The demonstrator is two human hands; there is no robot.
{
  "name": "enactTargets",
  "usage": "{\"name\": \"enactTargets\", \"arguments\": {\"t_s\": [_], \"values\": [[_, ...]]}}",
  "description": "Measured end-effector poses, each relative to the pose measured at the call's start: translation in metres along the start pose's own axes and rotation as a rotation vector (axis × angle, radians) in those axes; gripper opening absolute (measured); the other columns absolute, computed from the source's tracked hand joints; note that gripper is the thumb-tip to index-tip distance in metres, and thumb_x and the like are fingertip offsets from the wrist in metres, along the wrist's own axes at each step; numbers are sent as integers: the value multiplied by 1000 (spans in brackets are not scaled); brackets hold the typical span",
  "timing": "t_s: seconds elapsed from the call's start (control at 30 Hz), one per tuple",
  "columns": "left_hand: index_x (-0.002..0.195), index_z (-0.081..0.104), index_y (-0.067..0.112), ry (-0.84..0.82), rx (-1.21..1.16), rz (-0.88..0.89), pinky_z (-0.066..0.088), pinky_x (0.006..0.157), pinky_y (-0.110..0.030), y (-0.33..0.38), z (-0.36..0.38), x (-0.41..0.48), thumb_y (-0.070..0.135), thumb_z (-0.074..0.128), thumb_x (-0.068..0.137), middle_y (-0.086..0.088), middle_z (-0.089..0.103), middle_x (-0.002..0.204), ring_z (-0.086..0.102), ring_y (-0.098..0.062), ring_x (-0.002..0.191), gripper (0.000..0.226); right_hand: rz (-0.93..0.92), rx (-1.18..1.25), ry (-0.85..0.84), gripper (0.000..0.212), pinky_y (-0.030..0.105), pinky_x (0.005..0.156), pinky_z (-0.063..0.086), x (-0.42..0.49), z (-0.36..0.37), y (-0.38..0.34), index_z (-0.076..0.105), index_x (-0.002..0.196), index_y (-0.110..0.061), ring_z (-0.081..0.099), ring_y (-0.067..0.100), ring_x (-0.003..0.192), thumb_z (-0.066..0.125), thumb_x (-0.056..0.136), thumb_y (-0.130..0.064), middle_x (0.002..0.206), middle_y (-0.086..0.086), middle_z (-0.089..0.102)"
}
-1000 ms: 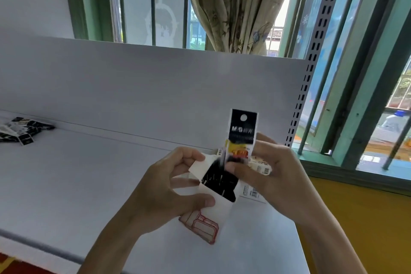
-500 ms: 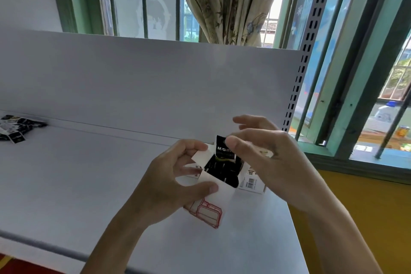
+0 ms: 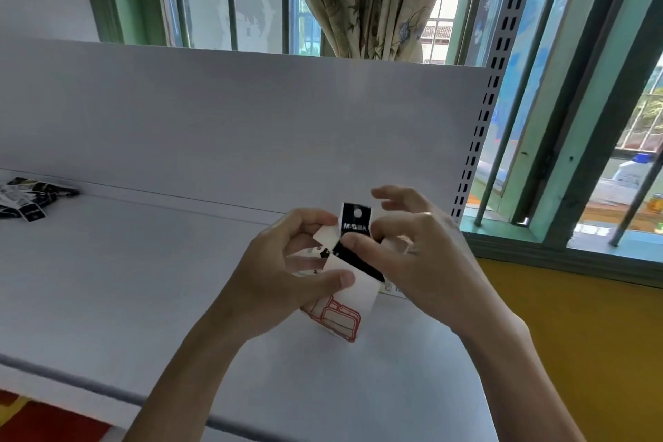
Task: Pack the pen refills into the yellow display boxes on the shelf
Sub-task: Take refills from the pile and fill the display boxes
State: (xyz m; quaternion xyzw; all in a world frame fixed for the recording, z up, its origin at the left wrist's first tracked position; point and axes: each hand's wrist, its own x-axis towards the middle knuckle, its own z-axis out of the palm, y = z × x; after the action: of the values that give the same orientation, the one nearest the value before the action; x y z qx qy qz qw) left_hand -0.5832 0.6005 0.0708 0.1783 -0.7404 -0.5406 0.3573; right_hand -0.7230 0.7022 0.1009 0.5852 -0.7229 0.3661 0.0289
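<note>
A small white display box (image 3: 353, 301) with a red drawing on its front stands tilted on the white shelf (image 3: 143, 280). My left hand (image 3: 283, 273) grips it, thumb on the front panel and fingers on the open flap. Black refill packs fill the box's open top. One black refill pack (image 3: 353, 222) with a white hang hole sticks up out of it. My right hand (image 3: 419, 262) pinches that pack at the box's mouth, with two fingers spread above. No yellow shows on the box from here.
A loose pile of black refill packs (image 3: 27, 195) lies at the shelf's far left against the white back panel (image 3: 251, 126). A perforated upright (image 3: 477, 133) ends the shelf on the right. Behind it are window bars and a yellow wall (image 3: 592, 352).
A second ago my right hand held a pack high above the box, then pushed it down inside. A black pack now stands up out of the opening again between my fingers.
</note>
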Motion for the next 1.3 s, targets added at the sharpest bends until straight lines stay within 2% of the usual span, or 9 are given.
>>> {"name": "enactTargets", "arguments": {"t_s": [0.13,0.3,0.4,0.57,0.7,0.83,1.03,1.17,1.3], "values": [[99,60,32,-29,7,6,57,66,-24,0,6,4,27,81,49,14,69,97,70,-14,84,55,96,-159,-155,57,33,89,35,2,1,6,73,86,-28,33,8,127,36,77,-70,147,-15,31],[100,60,32,-33,4,25,57,74,-26,-1,13,10,33,81,48,11,69,99,69,-16,90,56,2,257,194,2,22,83,48,-5,0,11,68,78,-38,51,-2,105,67,76,-37,124,-17,51],[100,60,32,-34,5,28,56,71,-24,-2,16,11,39,79,45,11,69,100,69,-16,88,59,22,210,107,5,23,84,48,-2,0,16,72,79,-28,50,0,106,69,80,-24,125,-13,51],[101,59,32,-23,13,31,56,71,-25,-1,17,9,25,76,55,10,69,101,69,-14,89,49,52,150,-48,56,34,86,49,-1,3,21,75,80,-28,47,4,112,40,70,-72,136,-13,44],[101,60,27,-5,-98,33,55,66,-23,0,6,8,12,74,56,5,71,97,70,-15,84,49,-138,399,142,33,14,79,47,-8,2,29,61,102,-46,50,-3,113,53,76,-63,134,-17,46],[107,58,19,5,-290,64,52,65,-21,-9,-6,6,15,81,47,4,71,97,69,-16,89,65,-57,667,-63,75,35,94,46,-17,14,62,49,125,-41,53,8,118,66,59,-72,125,-17,56],[110,60,19,-33,-483,-52,49,68,-27,-48,-9,8,14,84,56,-9,62,103,65,-12,67,59,218,419,-280,67,31,97,47,-28,45,90,51,118,-43,53,-4,106,82,58,-42,112,-22,59],[105,61,31,97,-22,-133,45,62,-18,-71,-14,12,3,58,64,2,60,110,63,-5,83,49,236,72,-107,77,34,100,39,-26,58,97,48,128,-33,48,11,113,83,60,-39,121,-12,54],[101,56,44,154,462,-102,33,79,-1,-97,-9,5,1,56,86,13,57,114,52,2,103,45,130,-383,-147,79,32,103,24,-21,72,102,36,137,-35,37,13,124,68,69,-59,133,-12,46]]}}
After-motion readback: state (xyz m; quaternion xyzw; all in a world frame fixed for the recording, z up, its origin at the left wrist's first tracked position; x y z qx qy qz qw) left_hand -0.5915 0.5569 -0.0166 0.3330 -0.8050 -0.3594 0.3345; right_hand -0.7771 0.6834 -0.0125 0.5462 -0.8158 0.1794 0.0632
